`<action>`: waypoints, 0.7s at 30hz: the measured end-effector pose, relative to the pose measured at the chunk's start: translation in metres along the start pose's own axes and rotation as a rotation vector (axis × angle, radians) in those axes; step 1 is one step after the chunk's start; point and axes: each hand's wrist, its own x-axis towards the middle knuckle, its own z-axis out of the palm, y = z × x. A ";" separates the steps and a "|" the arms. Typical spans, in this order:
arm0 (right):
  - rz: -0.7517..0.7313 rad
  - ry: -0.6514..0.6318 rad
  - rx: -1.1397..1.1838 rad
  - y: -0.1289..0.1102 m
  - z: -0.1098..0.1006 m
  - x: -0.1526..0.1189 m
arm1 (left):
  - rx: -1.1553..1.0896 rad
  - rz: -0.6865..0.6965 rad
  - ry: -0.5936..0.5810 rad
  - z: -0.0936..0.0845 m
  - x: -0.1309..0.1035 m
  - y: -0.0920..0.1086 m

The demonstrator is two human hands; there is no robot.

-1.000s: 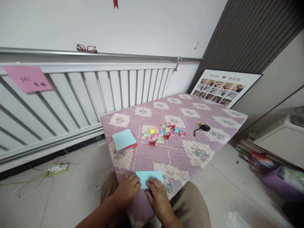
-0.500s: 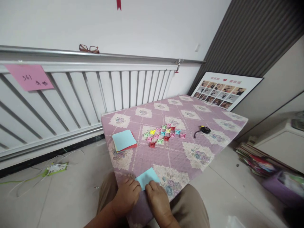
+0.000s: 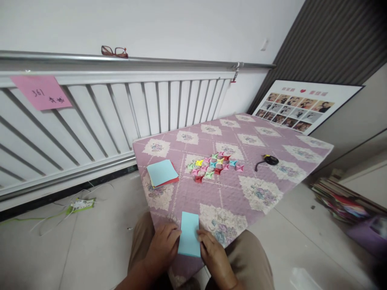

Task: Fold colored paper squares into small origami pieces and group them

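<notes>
A light blue sheet of paper, folded to a narrow rectangle, lies lengthwise at the near edge of the table. My left hand has its fingers curled at the paper's left edge. On the opposite edge, my right hand pinches the paper between thumb and fingers. A stack of square paper, light blue on top with red and yellow beneath, sits at the table's left. Farther in, several small folded paper stars in red, pink, green, yellow and blue stand grouped together.
The table has a purple floral cloth. A black tape measure lies to the right, and a photo board leans at the far end. Behind is a white radiator with glasses on its pipe. A power strip is on the floor.
The blue paper has turned from slanting crosswise to pointing away from me, and more of it shows. My hands have shifted from pressing on it to its two sides. The view has moved slightly.
</notes>
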 end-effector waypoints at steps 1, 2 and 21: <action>-0.004 -0.003 0.006 0.001 0.000 -0.002 | -0.011 -0.002 -0.033 0.002 0.006 0.004; -0.010 -0.006 0.014 0.001 0.000 -0.004 | -0.015 -0.010 -0.067 0.004 0.010 0.007; 0.179 -0.055 -0.064 -0.001 -0.006 0.002 | -0.015 -0.359 -0.102 0.007 0.023 0.019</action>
